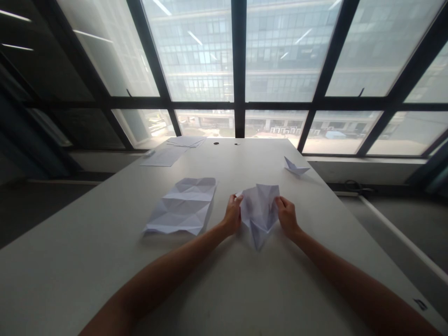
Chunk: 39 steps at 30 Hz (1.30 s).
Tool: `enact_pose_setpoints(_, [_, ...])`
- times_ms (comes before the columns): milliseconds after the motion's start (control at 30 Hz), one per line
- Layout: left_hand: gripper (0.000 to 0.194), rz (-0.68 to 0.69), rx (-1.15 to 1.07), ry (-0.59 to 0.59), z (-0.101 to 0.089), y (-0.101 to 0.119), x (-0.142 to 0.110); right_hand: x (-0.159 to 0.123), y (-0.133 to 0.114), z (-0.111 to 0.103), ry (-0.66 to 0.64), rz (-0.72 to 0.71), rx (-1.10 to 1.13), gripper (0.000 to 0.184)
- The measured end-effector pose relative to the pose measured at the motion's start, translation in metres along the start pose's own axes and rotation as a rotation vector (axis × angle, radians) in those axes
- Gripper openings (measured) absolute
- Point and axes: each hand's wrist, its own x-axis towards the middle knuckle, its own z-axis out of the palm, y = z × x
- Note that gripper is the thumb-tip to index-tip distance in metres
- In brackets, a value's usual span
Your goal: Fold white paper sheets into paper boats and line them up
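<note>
Between my two hands is a partly folded sheet of white paper point(259, 207), creased and spread, with a pointed flap hanging toward me. My left hand point(233, 215) pinches its left edge, thumb on top. On the opposite edge my right hand point(287, 215) grips the paper with curled fingers. Left of my left hand lies a creased paper sheet point(185, 205), unfolded, its surface marked by a grid of fold lines. A folded paper boat point(296, 167) rests beyond my right hand, near the table's right edge.
The long white table point(245, 289) runs toward tall windows point(196, 46) with dark frames. Flat paper sheets point(168, 155) lie at the table's far left. A dark round hole point(216, 143) shows near the far edge. A cable point(357, 186) lies beyond the right side.
</note>
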Motion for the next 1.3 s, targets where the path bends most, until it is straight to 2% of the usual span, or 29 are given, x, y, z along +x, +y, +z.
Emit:
enact_pose_setpoints(133, [0.045, -0.108, 0.056, -0.137, 0.005, 0.000, -0.010, -0.003, -0.002, 0.002, -0.029, 0.003, -0.031, 0.032])
enact_pose_setpoints(200, [0.041, -0.139, 0.078, -0.125, 0.006, -0.001, -0.011, -0.004, -0.003, 0.001, 0.004, -0.059, -0.109, 0.029])
enact_pose_setpoints(300, [0.033, -0.145, 0.063, -0.058, 0.007, -0.002, -0.011, -0.005, -0.008, -0.001, 0.087, -0.241, -0.290, 0.037])
enact_pose_setpoints(367, [0.033, -0.133, 0.031, -0.048, 0.008, -0.002, -0.010, -0.007, -0.011, 0.000, 0.027, -0.285, -0.339, 0.028])
enact_pose_setpoints(500, [0.039, -0.103, -0.016, -0.062, 0.007, 0.001, -0.012, -0.008, -0.009, 0.005, -0.191, -0.159, -0.266, 0.030])
enact_pose_setpoints(667, [0.038, -0.132, -0.031, -0.106, 0.005, 0.005, -0.015, -0.005, -0.004, 0.005, -0.251, -0.054, -0.199, 0.036])
enact_pose_setpoints(733, [0.040, -0.155, -0.035, -0.134, 0.004, 0.005, -0.015, -0.003, -0.004, 0.002, -0.288, -0.054, -0.173, 0.033])
enact_pose_setpoints(800, [0.042, -0.155, -0.036, -0.145, 0.003, 0.004, -0.015, 0.001, -0.005, -0.002, -0.263, -0.061, -0.174, 0.030])
enact_pose_setpoints(867, [0.042, -0.103, -0.032, -0.123, 0.002, 0.002, -0.013, 0.007, -0.006, -0.008, -0.178, -0.017, -0.177, 0.029])
enact_pose_setpoints(1000, [0.043, 0.103, -0.007, -0.018, -0.002, -0.003, -0.004, 0.025, -0.012, -0.025, -0.034, 0.152, -0.102, 0.025])
enact_pose_setpoints(1100, [0.044, 0.213, 0.033, -0.004, -0.007, -0.005, 0.002, 0.039, -0.015, -0.040, 0.043, 0.185, -0.163, 0.024])
enact_pose_setpoints(1200, [0.041, 0.276, 0.123, -0.001, -0.008, -0.004, 0.005, 0.050, -0.015, -0.052, 0.011, 0.161, -0.270, 0.025])
enact_pose_setpoints(1300, [0.038, 0.334, 0.235, 0.029, -0.006, 0.001, 0.001, 0.058, -0.013, -0.061, -0.043, 0.075, -0.345, 0.028])
